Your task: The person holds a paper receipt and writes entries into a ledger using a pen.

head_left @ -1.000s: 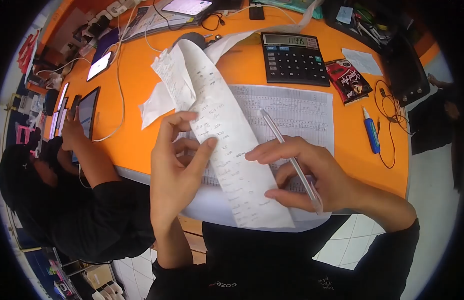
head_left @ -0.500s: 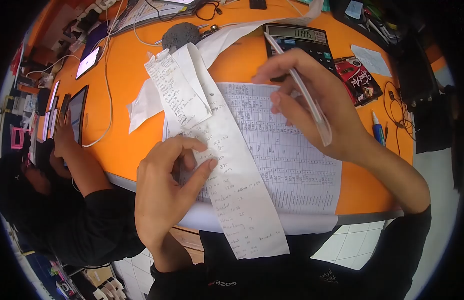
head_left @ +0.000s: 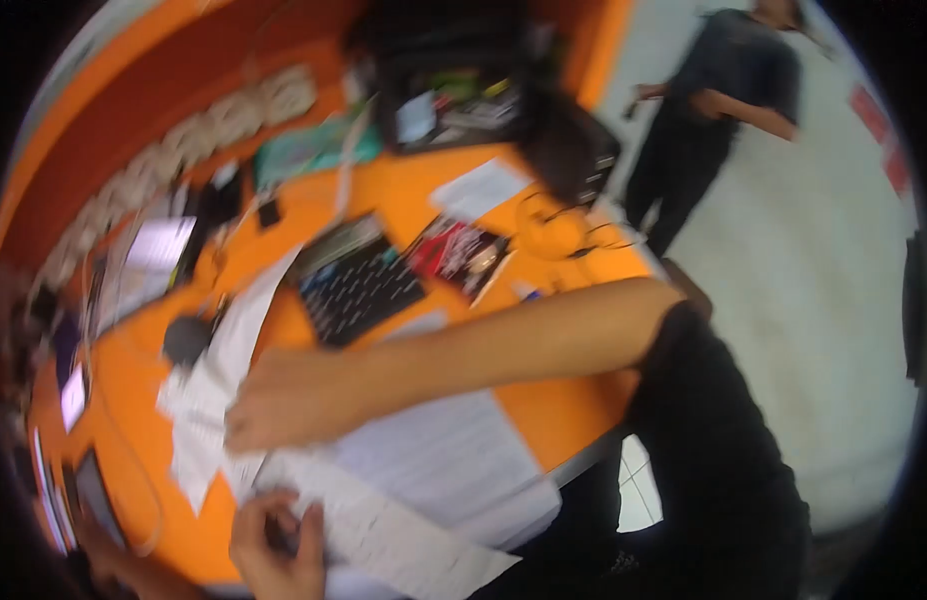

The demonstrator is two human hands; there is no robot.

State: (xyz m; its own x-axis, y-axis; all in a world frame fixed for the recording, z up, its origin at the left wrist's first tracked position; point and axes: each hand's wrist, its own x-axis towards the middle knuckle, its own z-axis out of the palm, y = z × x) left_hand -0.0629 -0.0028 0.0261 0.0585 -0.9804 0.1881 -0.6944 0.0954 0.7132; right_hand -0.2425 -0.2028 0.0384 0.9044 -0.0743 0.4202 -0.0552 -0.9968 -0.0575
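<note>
A long strip of paper with handwriting (head_left: 383,535) runs from the crumpled paper at the left down to the lower right, over printed sheets (head_left: 443,450). My left hand (head_left: 278,545) is at the strip's left edge, thumb and forefinger curled with a gap between them. Across the desk reaches my right arm, and my right hand (head_left: 293,400) lies over the crumpled upper part of the paper (head_left: 198,430). Its fingers are bent and blurred, and what they hold cannot be made out. The pen is not visible. Beyond that hand is a black calculator (head_left: 358,280).
A red packet (head_left: 458,255), a pale paper (head_left: 480,188) and a coiled cable (head_left: 578,235) lie farther right. A round dark object (head_left: 187,340) and phones are at the left. Another person's hand (head_left: 108,550) is at the lower left; a person (head_left: 728,90) stands at the upper right.
The view has swung to the right, showing a standing person. My right hand, earlier raised with a pen, has moved down onto the crumpled paper. My left hand remains by the strip.
</note>
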